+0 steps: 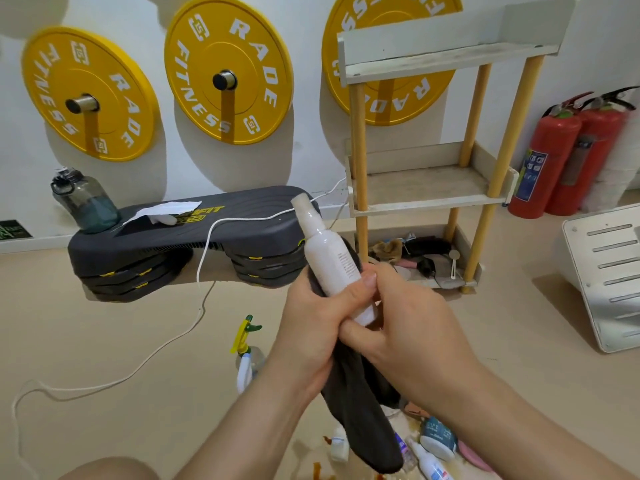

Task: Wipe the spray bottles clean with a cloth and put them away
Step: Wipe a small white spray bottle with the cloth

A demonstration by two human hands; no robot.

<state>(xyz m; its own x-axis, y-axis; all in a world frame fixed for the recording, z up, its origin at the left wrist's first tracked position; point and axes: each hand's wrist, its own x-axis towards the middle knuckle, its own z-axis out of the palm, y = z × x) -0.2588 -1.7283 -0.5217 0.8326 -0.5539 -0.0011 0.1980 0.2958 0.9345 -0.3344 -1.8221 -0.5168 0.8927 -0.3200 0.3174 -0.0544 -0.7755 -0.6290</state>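
Far left, a smoky see-through water jug (pixel 83 199) stands upright on the dark step platform (pixel 207 233), and the bottom part looks teal, so I'd say it's partly full. A white cord (pixel 204 271) runs over the platform and down across the floor.

Moving in, a trigger sprayer (pixel 246 348) with a yellow and green head sits upright on the floor, just left of my arms. It's clear-ish, but I can't tell how much is in it.

Then my left hand (pixel 311 327): its fingers are wrapped round the dark cloth (pixel 363 410) and its thumb is clamped across the front of the white spray bottle (pixel 332 261). The bottle is up in the air between both hands, in front of the platform's right end. Its long axis is tilted, with the clear-capped top pointing up, a bit left and away from me toward the wall, and its base down toward me. The cloth sits behind the bottle and hangs down below my hands. My right hand (pixel 408 327) is curled round the base end, with its thumb tucked underneath.

Right of that is the wooden shelf (pixel 429 199). Its bottom tier holds a jumble of dark, brownish and pink bits that are too messy to name.

On the floor under my right arm are a round teal tub (pixel 438 438) and a small white bottle (pixel 429 464) lying tipped over. Two red fire extinguishers (pixel 554 161) stand against the wall at the far right.
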